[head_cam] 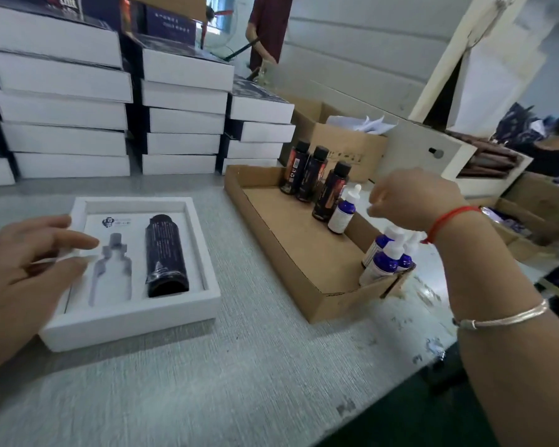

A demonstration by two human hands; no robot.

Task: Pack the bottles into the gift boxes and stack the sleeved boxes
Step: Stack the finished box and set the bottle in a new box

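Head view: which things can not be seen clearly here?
- Right hand: fingertips blurred and turned away, so its grip cannot be told.
- Dropper bottles near the tray's corner: partly hidden by the right wrist.
- Dark bottle in the gift box: label print too small.
- Left hand: cut off by the frame edge.

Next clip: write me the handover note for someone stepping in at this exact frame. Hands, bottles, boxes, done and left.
Left hand: open, fingers resting on the left edge of the open gift box.
Right hand: above the cardboard tray, near the dropper bottles; holds nothing visible, grip unclear.
Done: one dark bottle lies in the box's right slot. Sleeved boxes are stacked behind.
Left: the dropper slot is empty; fill it, sleeve the box, stack it. Three dark bottles still stand in the tray.
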